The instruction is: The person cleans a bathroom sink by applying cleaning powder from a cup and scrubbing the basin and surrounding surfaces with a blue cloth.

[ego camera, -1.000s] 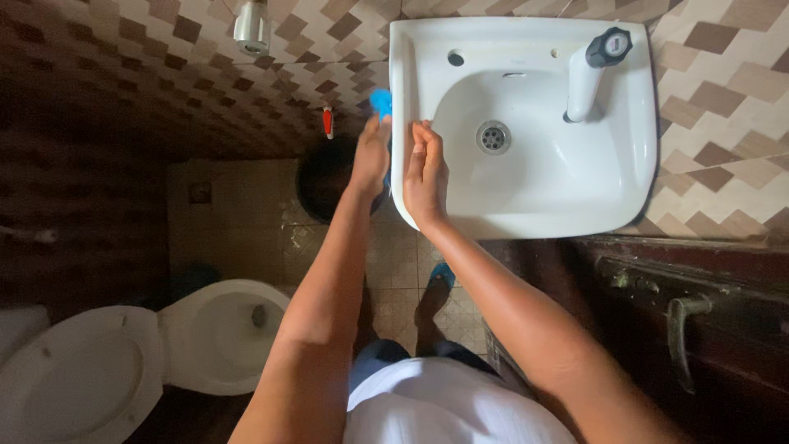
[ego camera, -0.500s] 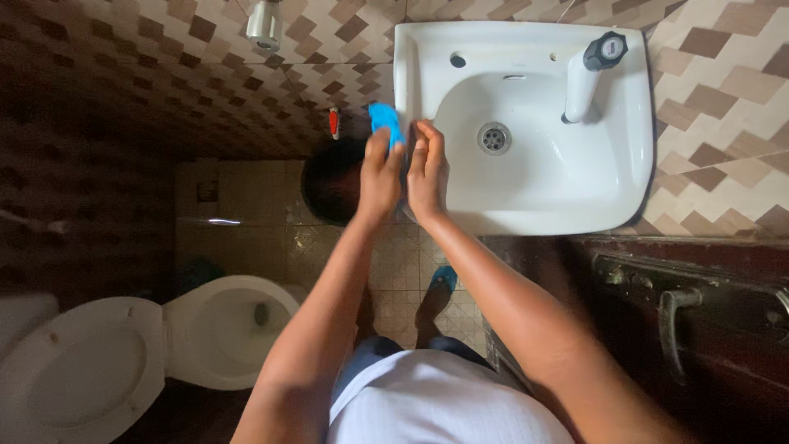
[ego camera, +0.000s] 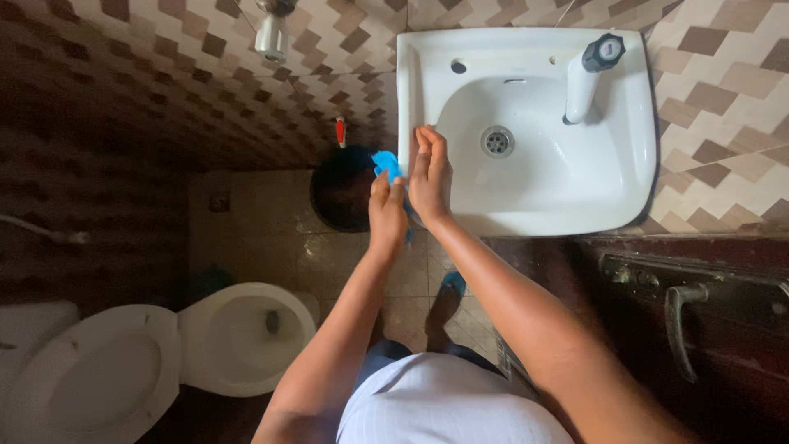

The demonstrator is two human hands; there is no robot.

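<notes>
Clothes in white and dark blue are seen at the bottom, closest to the camera, with two bare arms reaching up from them. Lower left, a white toilet (ego camera: 222, 337) is seen with its lid (ego camera: 82, 382) lifted open. On the right, a dark wooden door with a metal handle (ego camera: 682, 316) is seen.

Further up, the left hand (ego camera: 386, 215) is held just beside the sink's left edge, and a small bright blue thing (ego camera: 386, 163) is pinched in its grip. Its kind cannot be told. The right hand (ego camera: 429, 174) is laid flat, fingers pressed together, on the rim of the white sink (ego camera: 542, 189). Both hands are touching side by side.

Behind the hands, a dark round bin (ego camera: 341, 189) is seen on the tiled floor. A round drain (ego camera: 496, 141) is set in the bowl. Farthest off, a white tap with a dark knob (ego camera: 590, 76) is fixed, and a small red thing (ego camera: 340, 131) is seen by the brown and cream tiled wall.
</notes>
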